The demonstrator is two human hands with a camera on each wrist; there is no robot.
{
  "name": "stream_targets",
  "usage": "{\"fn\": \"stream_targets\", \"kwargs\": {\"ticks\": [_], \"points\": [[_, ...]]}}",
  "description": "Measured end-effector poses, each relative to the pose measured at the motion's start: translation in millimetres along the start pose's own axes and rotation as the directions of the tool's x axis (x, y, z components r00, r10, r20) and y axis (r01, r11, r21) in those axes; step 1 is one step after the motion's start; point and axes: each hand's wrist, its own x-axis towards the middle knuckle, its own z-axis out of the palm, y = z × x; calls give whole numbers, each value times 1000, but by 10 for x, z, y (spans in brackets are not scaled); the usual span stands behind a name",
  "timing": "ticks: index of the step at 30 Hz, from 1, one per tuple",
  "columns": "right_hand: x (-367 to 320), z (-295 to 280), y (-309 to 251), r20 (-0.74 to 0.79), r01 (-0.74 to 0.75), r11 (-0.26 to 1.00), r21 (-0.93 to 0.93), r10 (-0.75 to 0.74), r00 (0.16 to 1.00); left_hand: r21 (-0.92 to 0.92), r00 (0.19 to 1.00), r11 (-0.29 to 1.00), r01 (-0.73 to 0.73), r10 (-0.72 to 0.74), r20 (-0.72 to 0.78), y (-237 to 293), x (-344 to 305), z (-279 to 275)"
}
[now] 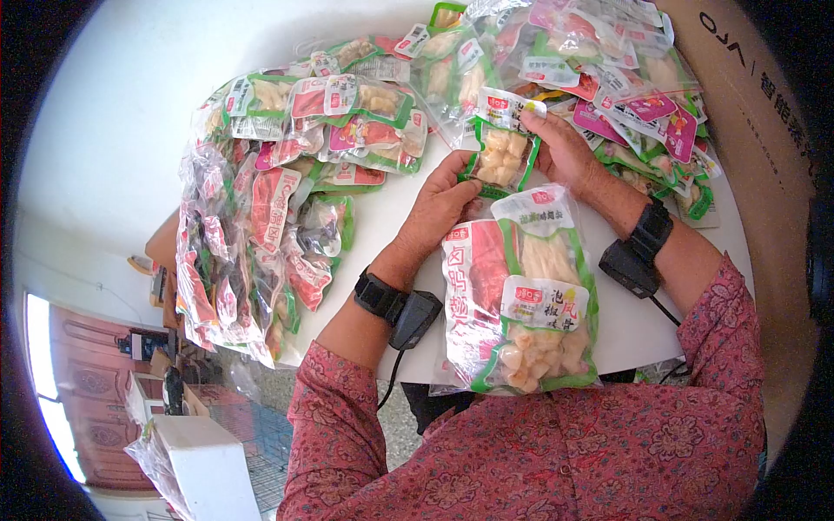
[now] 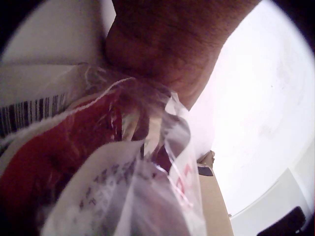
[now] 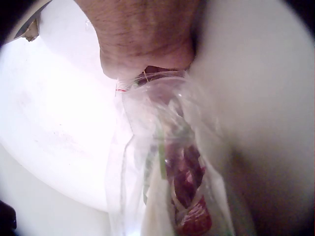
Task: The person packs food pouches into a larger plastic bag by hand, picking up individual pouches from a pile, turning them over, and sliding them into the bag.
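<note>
Between both hands is a small green-edged snack packet (image 1: 502, 156) with pale chunks behind a clear window and a white label on top. My left hand (image 1: 439, 204) grips its lower left edge, while my right hand (image 1: 563, 149) holds its upper right side, thumb over the front. Just below, close to the body, lies a clear plastic bag (image 1: 521, 295) filled with a red packet and green-edged packets. Both wrist views show this bag's film (image 2: 172, 196) near the wrists, with red packaging (image 3: 187, 172) inside; the fingers are hidden there.
Filled clear bags (image 1: 261, 191) are heaped along the left of the white table (image 1: 382, 208). Another pile of bags and loose packets (image 1: 643, 113) lies at the back right. A tall cardboard box (image 1: 764, 174) stands along the right side.
</note>
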Motion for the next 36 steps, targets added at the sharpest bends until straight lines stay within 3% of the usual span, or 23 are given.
{"fn": "stream_targets", "kwargs": {"ticks": [22, 24, 25, 27, 29, 30, 31, 33, 35, 36], "points": [[-34, 37, -9, -27, -14, 999, -53, 12, 1000, -5, 1000, 1000, -2, 2, 1, 36, -15, 21], [1, 3, 18, -72, 7, 991, -137, -17, 997, 8, 1000, 1000, 1, -1, -6, 55, -20, 32], [10, -33, 4, -73, 5, 991, -136, -16, 997, 111, 998, 993, -28, 34, -47, 59, -11, 26], [18, -117, -41, -109, -11, 831, -556, -59, 992, 213, 994, 976, -51, 71, -85, 78, -28, 32], [35, -160, -31, -147, -28, 842, -538, -61, 987, 406, 967, 907, -115, 195, -163, 140, -67, 45], [47, -168, -18, -185, -41, 853, -520, -65, 981, 407, 967, 907, -113, 194, -165, 146, -69, 15], [62, -169, 3, -183, -40, 854, -518, -65, 981, 479, 946, 860, -177, 283, -158, 153, -58, -30], [78, -127, 22, -245, 76, 943, -323, -160, 956, 550, 918, 801, -236, 369, -144, 237, -87, -60], [48, -74, -15, -270, 94, 952, -292, -176, 947, 833, 850, 453, -318, 526, 38, 384, -142, -33], [32, -51, -33, -296, 112, 958, -263, -191, 936, 899, 865, 360, -248, 500, 39, 492, -203, 43]]}}
